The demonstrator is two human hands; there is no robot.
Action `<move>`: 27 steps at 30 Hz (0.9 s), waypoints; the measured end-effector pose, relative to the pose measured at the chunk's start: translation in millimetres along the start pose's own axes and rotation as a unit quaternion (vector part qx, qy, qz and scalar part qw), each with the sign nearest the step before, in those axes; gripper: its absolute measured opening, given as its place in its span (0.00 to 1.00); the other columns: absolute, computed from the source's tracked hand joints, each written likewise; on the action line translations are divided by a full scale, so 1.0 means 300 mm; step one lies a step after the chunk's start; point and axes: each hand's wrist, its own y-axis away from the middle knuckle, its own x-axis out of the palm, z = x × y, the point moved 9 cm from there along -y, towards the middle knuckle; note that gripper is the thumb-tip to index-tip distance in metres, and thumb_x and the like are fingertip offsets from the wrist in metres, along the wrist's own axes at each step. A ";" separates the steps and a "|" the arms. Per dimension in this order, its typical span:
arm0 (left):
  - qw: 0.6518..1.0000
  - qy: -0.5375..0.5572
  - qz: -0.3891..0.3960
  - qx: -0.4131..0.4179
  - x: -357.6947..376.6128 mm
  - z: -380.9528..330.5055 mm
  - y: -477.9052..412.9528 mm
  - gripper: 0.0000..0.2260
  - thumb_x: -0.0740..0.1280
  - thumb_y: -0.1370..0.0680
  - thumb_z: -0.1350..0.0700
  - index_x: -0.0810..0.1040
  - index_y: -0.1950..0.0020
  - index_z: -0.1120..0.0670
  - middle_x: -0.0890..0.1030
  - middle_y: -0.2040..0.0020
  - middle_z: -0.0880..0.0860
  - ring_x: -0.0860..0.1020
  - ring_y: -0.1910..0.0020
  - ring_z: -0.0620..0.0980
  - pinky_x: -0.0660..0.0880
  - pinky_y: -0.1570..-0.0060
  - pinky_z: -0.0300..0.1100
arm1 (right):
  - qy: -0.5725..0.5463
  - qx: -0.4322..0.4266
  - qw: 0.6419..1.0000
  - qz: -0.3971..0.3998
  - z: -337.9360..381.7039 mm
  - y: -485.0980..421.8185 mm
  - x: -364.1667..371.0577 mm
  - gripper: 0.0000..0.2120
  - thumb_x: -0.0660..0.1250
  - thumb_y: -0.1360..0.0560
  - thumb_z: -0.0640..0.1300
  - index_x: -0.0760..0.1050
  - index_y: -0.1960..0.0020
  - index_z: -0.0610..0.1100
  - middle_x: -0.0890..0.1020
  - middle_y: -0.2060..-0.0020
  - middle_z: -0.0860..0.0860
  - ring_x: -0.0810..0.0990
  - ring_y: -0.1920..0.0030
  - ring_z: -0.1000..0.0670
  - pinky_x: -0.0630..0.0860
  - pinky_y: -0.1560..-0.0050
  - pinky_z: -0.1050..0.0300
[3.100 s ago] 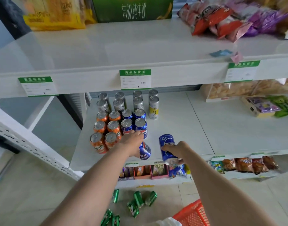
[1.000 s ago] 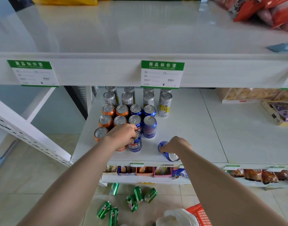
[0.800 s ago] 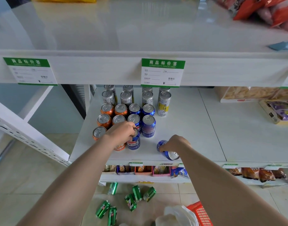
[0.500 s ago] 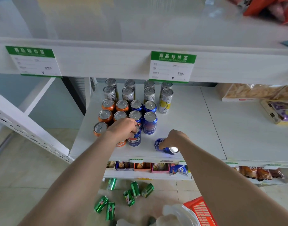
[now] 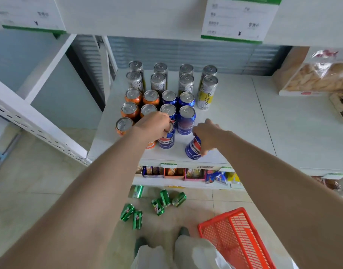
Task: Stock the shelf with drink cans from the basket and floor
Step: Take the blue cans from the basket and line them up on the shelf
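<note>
On the white shelf [image 5: 230, 121] stand rows of tall silver cans [image 5: 158, 82], orange cans [image 5: 130, 111] and blue cola cans [image 5: 186, 121]. My left hand [image 5: 154, 125] grips the top of an upright blue cola can [image 5: 166, 140] in the front row. My right hand [image 5: 207, 133] holds another blue cola can [image 5: 194, 149], tilted, near the shelf's front edge. Several green cans [image 5: 164, 199] lie on the tiled floor below. A red basket [image 5: 232, 237] sits on the floor at the lower right.
The upper shelf edge with price labels [image 5: 238, 18] hangs overhead. Snack bags [image 5: 320, 78] lie on the shelf at the right. A lower shelf of small packets [image 5: 186, 174] juts out beneath. My feet and a white plastic bag [image 5: 194, 253] are beside the basket.
My right hand has raised its blue can from lying on its side to nearly upright. My left hand stays on its can. The view has dropped closer to the shelf.
</note>
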 end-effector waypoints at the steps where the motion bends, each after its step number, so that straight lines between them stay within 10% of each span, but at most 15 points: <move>1: 1.000 -0.002 -0.002 -0.002 -0.004 0.003 -0.001 0.07 0.66 0.25 0.60 0.83 0.53 0.61 0.79 0.49 0.56 0.78 0.51 0.56 0.77 0.52 0.52 | 0.026 -0.019 0.999 -0.014 0.014 0.005 0.002 0.34 0.79 0.35 0.52 0.71 0.33 0.45 0.75 0.43 0.48 0.68 0.43 0.46 0.71 0.52 0.53; 11: 1.000 -0.012 0.000 0.008 0.019 0.011 -0.016 0.04 0.69 0.29 0.60 0.80 0.62 0.61 0.78 0.62 0.57 0.77 0.62 0.57 0.71 0.66 0.47 | 0.045 -0.074 0.988 -0.124 0.097 0.052 0.033 0.33 0.69 0.28 0.36 0.62 0.25 0.46 0.70 0.34 0.45 0.69 0.35 0.43 0.73 0.37 0.48; 15: 1.000 -0.004 -0.016 0.023 0.022 0.006 -0.022 0.08 0.72 0.28 0.58 0.80 0.63 0.62 0.78 0.65 0.56 0.77 0.63 0.56 0.73 0.64 0.48 | -0.004 -0.034 0.986 -0.162 0.085 0.071 0.043 0.46 0.78 0.33 0.51 0.57 0.23 0.46 0.63 0.26 0.45 0.62 0.27 0.42 0.69 0.31 0.45; 20: 0.999 -0.003 -0.028 0.030 0.028 0.023 -0.040 0.09 0.73 0.27 0.55 0.81 0.63 0.59 0.78 0.65 0.55 0.75 0.63 0.55 0.66 0.67 0.44 | -0.294 0.135 0.916 -0.237 -0.040 0.150 0.076 0.43 0.78 0.36 0.59 0.65 0.28 0.47 0.71 0.35 0.44 0.72 0.36 0.42 0.72 0.45 0.52; 27: 0.999 0.007 -0.042 0.032 0.022 0.019 -0.036 0.10 0.73 0.27 0.55 0.78 0.68 0.54 0.77 0.66 0.53 0.73 0.64 0.52 0.64 0.67 0.42 | -0.375 0.093 0.889 -0.245 -0.049 0.133 0.146 0.36 0.77 0.30 0.49 0.66 0.26 0.52 0.73 0.42 0.44 0.77 0.44 0.40 0.75 0.50 0.50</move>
